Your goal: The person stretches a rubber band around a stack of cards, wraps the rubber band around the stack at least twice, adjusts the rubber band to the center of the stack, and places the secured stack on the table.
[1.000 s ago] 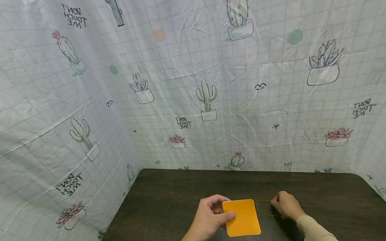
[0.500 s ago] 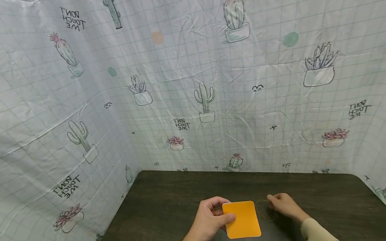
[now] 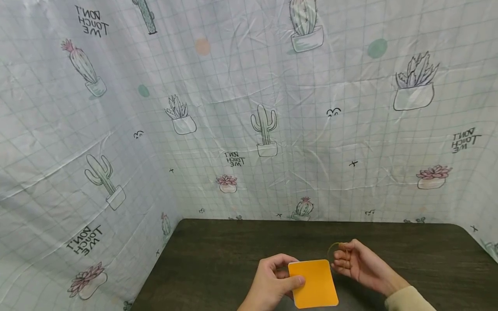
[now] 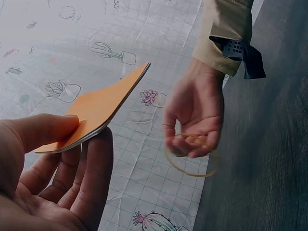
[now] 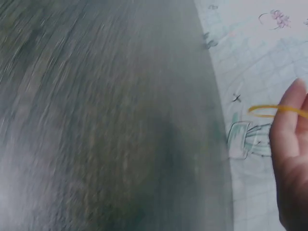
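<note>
My left hand (image 3: 268, 283) grips a small stack of orange square cards (image 3: 316, 287) with rounded corners, thumb on the orange face and fingers behind. From the left wrist view, the stack (image 4: 103, 103) looks thin and slightly bent, with pale and dark layers along its edge. Just right of it is my right hand (image 3: 367, 268), palm turned up and fingers curled. A yellow rubber band (image 4: 192, 175) is looped at those fingers and hangs apart from the cards. The right wrist view catches part of the band (image 5: 265, 107) across a finger.
Both hands are above a dark wooden table (image 3: 218, 246). Behind and to the left hangs a pale gridded cloth (image 3: 218, 95) printed with cacti, meeting the table's far edge. A dark strap (image 4: 243, 55) hangs at the right sleeve cuff.
The right hand has turned from palm down to palm up and risen slightly, bringing the rubber band up beside the cards. The left hand and its cards stay nearly in place.
</note>
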